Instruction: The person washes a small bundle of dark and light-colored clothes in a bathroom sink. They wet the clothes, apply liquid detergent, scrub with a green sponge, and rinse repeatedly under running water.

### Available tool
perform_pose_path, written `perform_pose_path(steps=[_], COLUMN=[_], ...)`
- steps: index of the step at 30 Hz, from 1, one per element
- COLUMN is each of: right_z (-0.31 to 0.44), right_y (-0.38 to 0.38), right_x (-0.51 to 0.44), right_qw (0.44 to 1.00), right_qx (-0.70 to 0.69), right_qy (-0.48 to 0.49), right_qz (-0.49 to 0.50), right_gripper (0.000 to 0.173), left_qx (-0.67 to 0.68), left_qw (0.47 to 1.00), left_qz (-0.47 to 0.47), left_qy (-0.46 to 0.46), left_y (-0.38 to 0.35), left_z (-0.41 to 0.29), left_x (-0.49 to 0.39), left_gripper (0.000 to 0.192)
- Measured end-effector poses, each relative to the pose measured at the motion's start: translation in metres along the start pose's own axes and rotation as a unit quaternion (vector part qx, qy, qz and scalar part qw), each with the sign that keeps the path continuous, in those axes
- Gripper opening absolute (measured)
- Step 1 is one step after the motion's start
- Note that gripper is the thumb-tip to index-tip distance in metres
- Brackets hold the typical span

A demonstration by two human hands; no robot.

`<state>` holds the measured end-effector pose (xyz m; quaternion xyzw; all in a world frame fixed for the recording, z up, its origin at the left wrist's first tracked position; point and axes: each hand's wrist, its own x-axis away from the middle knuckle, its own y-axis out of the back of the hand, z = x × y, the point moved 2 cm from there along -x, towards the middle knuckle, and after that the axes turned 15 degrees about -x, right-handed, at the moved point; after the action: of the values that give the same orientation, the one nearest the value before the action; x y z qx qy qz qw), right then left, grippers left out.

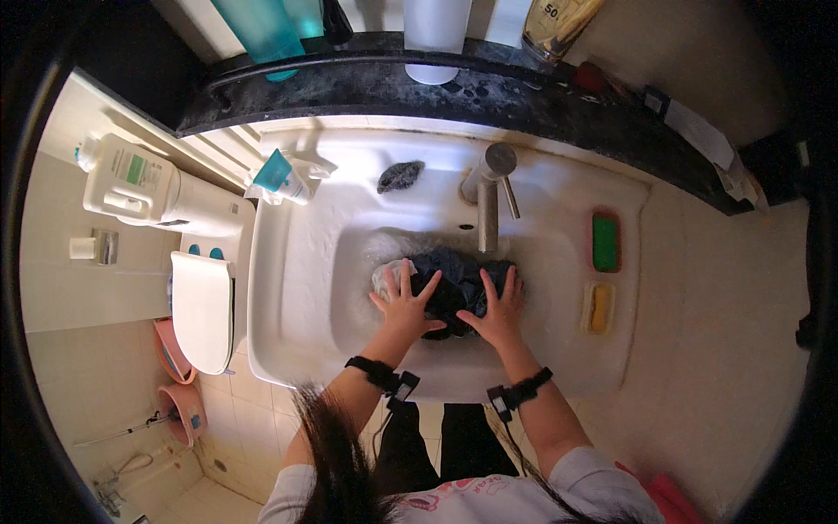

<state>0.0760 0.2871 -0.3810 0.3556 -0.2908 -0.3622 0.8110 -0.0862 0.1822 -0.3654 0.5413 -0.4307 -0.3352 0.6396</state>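
Observation:
Both hands reach into a white ceramic washbasin (298,275), palms down and fingers spread. My left hand (402,311) lies over the left part of a wet dark cloth bundle (452,278), its fingertips partly on a white cloth (383,278). Over the bundle's right part spreads my right hand (499,318), its thumb pointing left. Neither hand grips the fabric. Sudsy water (386,245) surrounds the cloths on the left and behind. A metal faucet (488,203) stands at the back, its spout end just above the dark bundle.
On the right rim sit a green block (606,242) and a yellow soap bar (598,308) in dishes. The back rim holds a dark scouring pad (400,177) and a tube (281,175). A black shelf (366,92) with bottles overhangs behind. A toilet (204,311) stands left.

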Motion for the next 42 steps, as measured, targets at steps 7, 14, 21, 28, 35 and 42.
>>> perform_pose_path(steps=[7,14,21,28,35,42], right_z=[0.012,-0.017,-0.049,-0.017,0.003,0.003], right_y=[-0.034,-0.063,-0.084,-0.037,0.006,-0.015], right_x=[-0.049,-0.090,-0.113,-0.071,0.021,-0.024], right_qw=[0.976,0.923,0.963,0.974,0.971,0.994], right_qx=[0.100,0.188,0.040,-0.217,-0.173,0.062], right_qy=[-0.060,-0.108,-0.164,0.046,0.144,-0.054], right_qz=[0.182,0.319,0.209,0.036,-0.075,0.068], right_gripper=[0.091,0.062,0.048,0.056,0.077,0.100], left_qx=[0.056,0.019,0.108,0.430,0.140,0.036], left_qw=[0.968,0.932,0.959,0.895,0.987,0.976], left_qz=[0.243,0.361,0.261,0.032,0.081,0.213], left_qy=[0.007,0.033,0.034,0.118,-0.014,0.031], left_y=[-0.025,-0.075,-0.090,-0.041,0.026,0.001], left_z=[-0.003,0.002,0.013,0.022,-0.007,-0.007], left_x=[-0.060,-0.096,-0.108,-0.079,-0.018,-0.039], left_gripper=[0.097,0.053,0.032,0.051,0.097,0.106])
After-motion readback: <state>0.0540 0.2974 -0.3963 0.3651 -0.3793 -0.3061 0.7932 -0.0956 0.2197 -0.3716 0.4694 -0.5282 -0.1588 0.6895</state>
